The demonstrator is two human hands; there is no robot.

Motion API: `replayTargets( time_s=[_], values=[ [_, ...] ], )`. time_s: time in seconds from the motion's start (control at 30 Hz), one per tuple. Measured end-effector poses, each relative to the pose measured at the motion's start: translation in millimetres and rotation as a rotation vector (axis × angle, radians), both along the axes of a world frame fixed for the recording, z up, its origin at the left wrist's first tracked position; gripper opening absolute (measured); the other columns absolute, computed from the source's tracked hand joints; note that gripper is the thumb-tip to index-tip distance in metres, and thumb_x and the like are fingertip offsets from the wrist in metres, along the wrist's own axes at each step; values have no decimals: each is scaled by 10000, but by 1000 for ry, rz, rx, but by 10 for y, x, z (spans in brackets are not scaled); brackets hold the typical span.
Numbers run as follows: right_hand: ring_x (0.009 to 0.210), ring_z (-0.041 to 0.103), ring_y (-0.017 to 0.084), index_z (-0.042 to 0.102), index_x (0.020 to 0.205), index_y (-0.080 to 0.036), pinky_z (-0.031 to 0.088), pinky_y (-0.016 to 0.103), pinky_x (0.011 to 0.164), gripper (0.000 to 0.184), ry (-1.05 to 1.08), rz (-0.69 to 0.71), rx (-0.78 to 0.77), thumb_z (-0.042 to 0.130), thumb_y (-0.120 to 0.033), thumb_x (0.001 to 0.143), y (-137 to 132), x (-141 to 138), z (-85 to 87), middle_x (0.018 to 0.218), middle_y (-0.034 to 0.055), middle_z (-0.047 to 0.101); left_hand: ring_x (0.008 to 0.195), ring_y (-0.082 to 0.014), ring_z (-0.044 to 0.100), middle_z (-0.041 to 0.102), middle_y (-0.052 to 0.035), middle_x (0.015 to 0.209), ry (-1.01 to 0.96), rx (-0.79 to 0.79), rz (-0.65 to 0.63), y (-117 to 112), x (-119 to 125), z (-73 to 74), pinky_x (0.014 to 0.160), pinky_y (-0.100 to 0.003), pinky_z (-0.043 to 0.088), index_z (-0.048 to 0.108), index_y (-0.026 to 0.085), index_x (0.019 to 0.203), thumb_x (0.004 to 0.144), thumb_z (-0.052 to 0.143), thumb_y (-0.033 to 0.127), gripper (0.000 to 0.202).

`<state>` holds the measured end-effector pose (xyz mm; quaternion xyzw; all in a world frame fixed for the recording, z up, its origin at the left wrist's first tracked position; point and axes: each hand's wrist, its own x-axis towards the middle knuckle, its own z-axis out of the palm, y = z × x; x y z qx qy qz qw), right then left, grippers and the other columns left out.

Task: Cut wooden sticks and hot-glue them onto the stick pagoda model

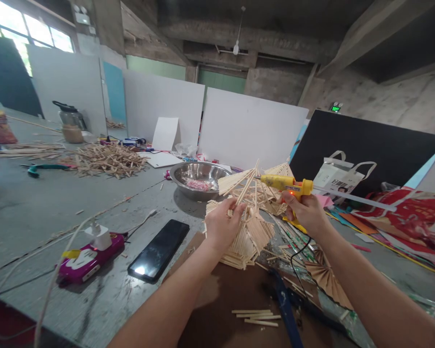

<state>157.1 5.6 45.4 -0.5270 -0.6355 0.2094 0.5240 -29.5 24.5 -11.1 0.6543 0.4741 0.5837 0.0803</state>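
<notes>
My right hand (306, 212) is wrapped round a yellow hot glue gun (284, 183), whose small light glows orange. A long clear glue stick (355, 198) sticks out of its back, and its nozzle points left at a fan-shaped panel of thin wooden sticks (235, 182). My left hand (224, 220) is closed on that stick panel near its lower edge. Below and behind the fingers stands a larger structure of wooden sticks (252, 237), partly hidden by the hand. Whether the nozzle touches the sticks I cannot tell.
Blue-handled pliers (286, 304) and several loose sticks (257, 316) lie on a brown board (217, 309). To the left are a black phone (159, 249) and a purple power strip (90, 261) with trailing cables. A metal bowl (195, 193) and a stick pile (110, 159) stand farther back.
</notes>
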Motion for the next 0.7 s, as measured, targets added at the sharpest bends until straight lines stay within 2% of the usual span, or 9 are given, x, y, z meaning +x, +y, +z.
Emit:
replayTargets(
  time_s=[0.23,0.33,0.57,0.7],
  values=[
    [306,370,72,539,611,-146,294,196,329,352,-9,2,1,501,-492,665,10,10,-10,323,-53,392,498,-94,490,550,4,529,-299,-151,-269,0,24,58,505,-205,358,566,144,672,733,435,365,265],
    [313,379,80,545,614,-146,301,201,330,363,-17,0,6,499,-503,659,19,19,-16,316,-50,385,457,-82,473,524,20,477,-396,-207,-341,-5,30,98,492,-197,359,552,137,619,710,466,350,247],
    [313,379,87,541,588,-159,303,206,335,364,-13,-1,-1,501,-516,649,16,32,-22,307,-48,387,419,-76,444,508,30,433,-414,-251,-331,-29,27,137,471,-197,335,543,144,575,695,479,361,257],
    [319,379,85,541,596,-156,301,203,336,356,-23,10,12,495,-502,664,21,36,-25,312,-47,387,428,-85,445,514,23,444,-284,-217,-233,-38,18,119,476,-205,325,555,153,591,715,448,380,281]
  ],
)
